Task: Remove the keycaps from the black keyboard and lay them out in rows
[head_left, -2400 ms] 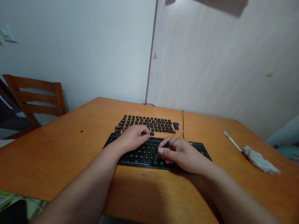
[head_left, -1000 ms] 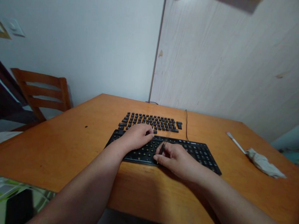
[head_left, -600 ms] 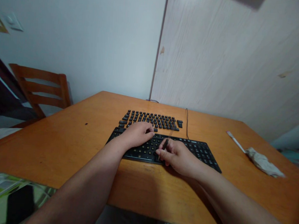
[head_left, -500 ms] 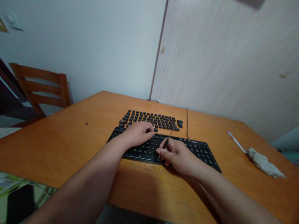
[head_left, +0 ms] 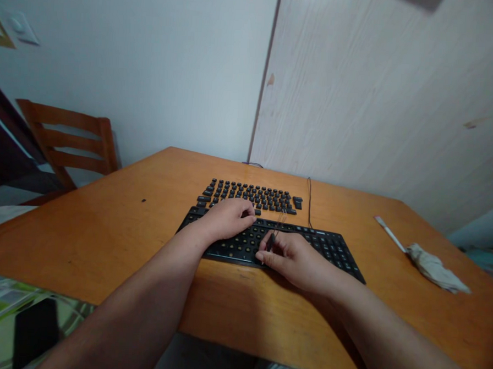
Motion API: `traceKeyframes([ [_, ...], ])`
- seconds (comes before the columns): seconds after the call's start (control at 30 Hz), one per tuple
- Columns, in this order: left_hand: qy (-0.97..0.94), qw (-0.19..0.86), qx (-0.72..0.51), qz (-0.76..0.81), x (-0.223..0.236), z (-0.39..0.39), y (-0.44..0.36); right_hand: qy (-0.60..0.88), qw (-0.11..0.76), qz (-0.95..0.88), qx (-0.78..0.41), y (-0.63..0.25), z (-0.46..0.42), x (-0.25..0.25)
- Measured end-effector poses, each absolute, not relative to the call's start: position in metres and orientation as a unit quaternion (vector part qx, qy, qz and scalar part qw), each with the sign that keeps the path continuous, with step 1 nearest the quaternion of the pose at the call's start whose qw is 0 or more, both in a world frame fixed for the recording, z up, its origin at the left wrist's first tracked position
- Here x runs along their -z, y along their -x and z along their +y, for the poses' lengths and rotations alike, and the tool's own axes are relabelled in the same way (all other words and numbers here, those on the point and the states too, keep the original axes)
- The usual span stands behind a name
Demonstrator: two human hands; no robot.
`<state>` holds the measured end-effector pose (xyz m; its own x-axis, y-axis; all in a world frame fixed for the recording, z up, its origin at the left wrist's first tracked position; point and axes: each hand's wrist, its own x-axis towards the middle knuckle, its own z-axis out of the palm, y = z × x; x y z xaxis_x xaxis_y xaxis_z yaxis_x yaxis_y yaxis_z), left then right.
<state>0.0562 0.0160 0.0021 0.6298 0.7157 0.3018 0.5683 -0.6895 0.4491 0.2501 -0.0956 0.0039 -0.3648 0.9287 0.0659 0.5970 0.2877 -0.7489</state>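
Note:
A black keyboard (head_left: 220, 256) lies on the wooden table, its left and middle key positions bare of caps and its right-hand keys still capped. My left hand (head_left: 228, 219) rests across its upper left part, fingers curled at the far edge and thumb bent inward; the fingertips are partly hidden. Over the middle of the keyboard, my right hand (head_left: 294, 256) pinches a thin tool with a black handle (head_left: 271, 242), which looks like a wire keycap puller. Its fine wires point up and away; its lower end is hidden by my fingers. Behind the keyboard, loose black keycaps (head_left: 266, 197) lie in rows.
A cable (head_left: 309, 201) runs back from the keyboard. At the right lie a slim white brush-like stick (head_left: 389, 234) and a crumpled grey cloth (head_left: 436, 267). One small dark piece (head_left: 143, 200) sits at the left. A wooden chair (head_left: 73, 142) stands beyond the table's left edge.
My right hand's fingers have shifted slightly, and the tool in them stands a little lower, with its wires nearer the keyboard. My left hand keeps its place.

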Motion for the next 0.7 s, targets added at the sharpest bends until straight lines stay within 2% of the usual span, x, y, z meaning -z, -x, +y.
traceKeyframes([
  [0.13,-0.892,0.151,-0.224,0.363,-0.003,0.015,-0.056,0.488,0.243,-0.797,-0.259,-0.249,-0.098,-0.011],
  [0.33,-0.895,0.137,-0.223,0.360,-0.004,0.014,-0.056,0.473,0.240,-0.808,-0.255,-0.247,-0.101,-0.011],
  [0.57,-0.894,0.143,-0.219,0.364,-0.005,0.013,-0.056,0.483,0.316,-0.713,-0.399,-0.252,-0.089,0.008],
  [0.7,-0.891,0.150,-0.220,0.367,-0.005,0.013,-0.057,0.482,0.328,-0.688,-0.433,-0.255,-0.085,0.011],
])
